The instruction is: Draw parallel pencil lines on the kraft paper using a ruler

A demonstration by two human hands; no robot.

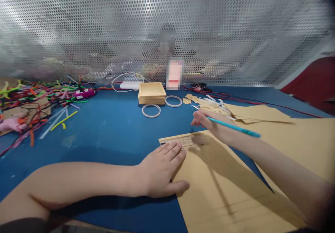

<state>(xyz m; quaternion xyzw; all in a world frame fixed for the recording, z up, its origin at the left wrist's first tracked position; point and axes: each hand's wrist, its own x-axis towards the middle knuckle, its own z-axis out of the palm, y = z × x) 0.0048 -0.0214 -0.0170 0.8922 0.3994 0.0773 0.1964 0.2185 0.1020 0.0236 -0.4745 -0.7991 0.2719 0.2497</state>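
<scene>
My left hand (164, 170) lies flat with its fingers stretched over a clear ruler (188, 141) and the edge of a brown paper sheet (217, 191). The ruler runs along the far end of this sheet. Above the ruler's right end, my right hand (206, 121) is closed around a blue pen (235, 127), held at a slant with its back end pointing right. The pen's tip is partly hidden by the fingers and stays off the paper. Shadows of the right arm and pen fall across the sheet.
Stacked wooden trays (151, 90) stand at the back, near two pale rings (151, 111). A phone (174, 74) leans on the perforated metal panel (104, 27). Colourful pipe cleaners (60, 117) pile up left. More brown paper (309, 145) and white strips (216, 103) lie right.
</scene>
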